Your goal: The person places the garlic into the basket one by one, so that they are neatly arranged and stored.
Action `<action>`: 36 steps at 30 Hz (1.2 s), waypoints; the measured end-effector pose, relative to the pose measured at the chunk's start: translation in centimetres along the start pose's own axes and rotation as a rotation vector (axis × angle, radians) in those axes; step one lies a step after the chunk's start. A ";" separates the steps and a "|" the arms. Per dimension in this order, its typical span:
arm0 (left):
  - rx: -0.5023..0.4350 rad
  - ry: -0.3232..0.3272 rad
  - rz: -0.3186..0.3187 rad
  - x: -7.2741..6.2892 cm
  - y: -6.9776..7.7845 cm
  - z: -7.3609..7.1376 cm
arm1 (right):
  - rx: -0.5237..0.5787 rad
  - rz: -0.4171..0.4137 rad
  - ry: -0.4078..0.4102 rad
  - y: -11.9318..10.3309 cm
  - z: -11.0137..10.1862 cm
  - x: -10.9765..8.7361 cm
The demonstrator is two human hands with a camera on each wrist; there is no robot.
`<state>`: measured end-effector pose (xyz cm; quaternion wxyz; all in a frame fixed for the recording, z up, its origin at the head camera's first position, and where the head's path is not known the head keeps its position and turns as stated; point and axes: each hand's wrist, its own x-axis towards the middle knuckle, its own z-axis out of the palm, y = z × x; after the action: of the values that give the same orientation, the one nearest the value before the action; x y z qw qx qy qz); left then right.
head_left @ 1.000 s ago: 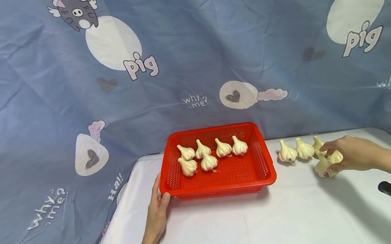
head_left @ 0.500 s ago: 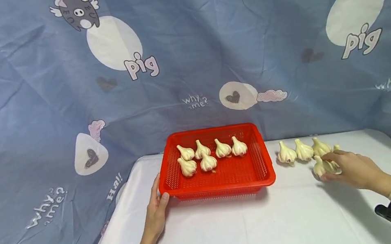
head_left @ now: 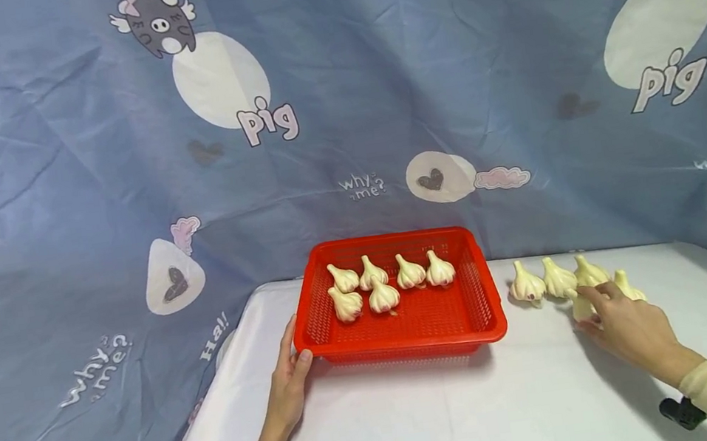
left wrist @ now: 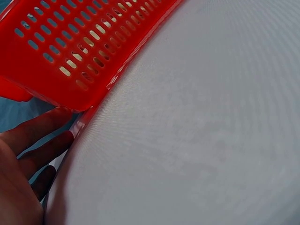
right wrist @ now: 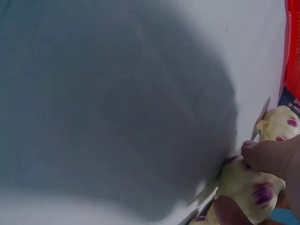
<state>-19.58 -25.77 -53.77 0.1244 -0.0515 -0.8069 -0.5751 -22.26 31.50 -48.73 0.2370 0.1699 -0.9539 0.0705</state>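
Garlic bulb [right wrist: 244, 186] held between thumb and fingers of the right hand [head_left: 634, 326], just in front of four loose bulbs [head_left: 559, 280] on the white-covered table [head_left: 486, 411]. Contact with the table: cannot tell. Left hand [head_left: 287, 391], fingers extended, touches the near left corner of the red basket [head_left: 403, 343], which contains six further bulbs [head_left: 410, 273].

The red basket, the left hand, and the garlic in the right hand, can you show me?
Red basket [head_left: 403, 345], head view: on its front rim.
Left hand [head_left: 288, 388], head view: on the hand's middle.
Held garlic [right wrist: 243, 183], right wrist view: on its pale bulb.
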 end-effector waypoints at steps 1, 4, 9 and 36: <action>-0.003 -0.001 0.002 0.0 0.0 0.0 | 0.007 0.017 -0.020 0.0 0.0 0.0; 0.000 -0.003 0.007 0.0 -0.1 0.0 | 0.035 0.089 -0.101 0.1 -0.2 0.0; 0.034 -0.003 0.006 0.0 0.1 -0.1 | 0.047 0.147 -0.135 0.1 -0.4 -0.3; 0.025 -0.007 -0.012 0.1 0.0 -0.1 | 0.178 0.137 -0.093 -0.2 -5.3 2.3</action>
<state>-19.65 -25.85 -53.69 0.1188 -0.0474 -0.8147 -0.5656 -21.80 31.79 -43.01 0.1712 0.1276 -0.9633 0.1628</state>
